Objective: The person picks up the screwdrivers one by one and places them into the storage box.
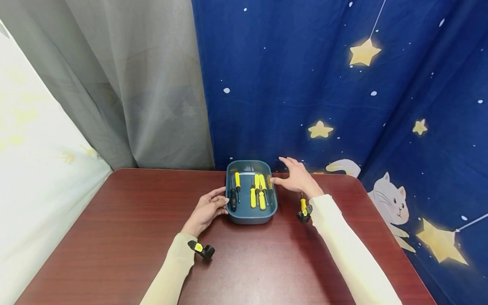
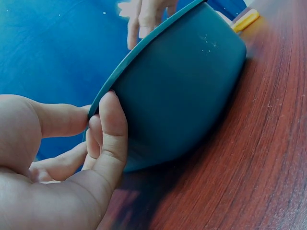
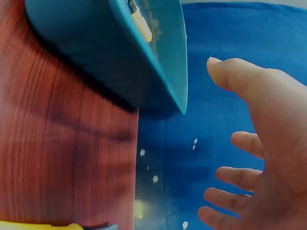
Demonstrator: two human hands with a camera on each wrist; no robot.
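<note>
A dark teal plastic bin [image 1: 250,220] stands near the table's back edge with several screwdrivers inside. Most have yellow handles, such as the screwdriver [image 1: 253,198] near its middle; a black-handled screwdriver [image 1: 233,201] lies at its left. My left hand [image 1: 206,212] pinches the bin's left rim, thumb on the inner side and fingers against the outer wall, as the left wrist view shows. My right hand [image 1: 296,177] hovers at the bin's right side, fingers spread and holding nothing. A yellow-handled screwdriver [image 3: 41,226] lies on the table below the right wrist, partly hidden in the head view.
The reddish-brown wooden table [image 1: 152,220] extends to both sides and in front of the bin. Behind it hang a grey curtain [image 1: 164,106] and a blue curtain [image 1: 274,93] with stars. Each wrist wears a small black camera, such as the left wrist camera [image 1: 207,252].
</note>
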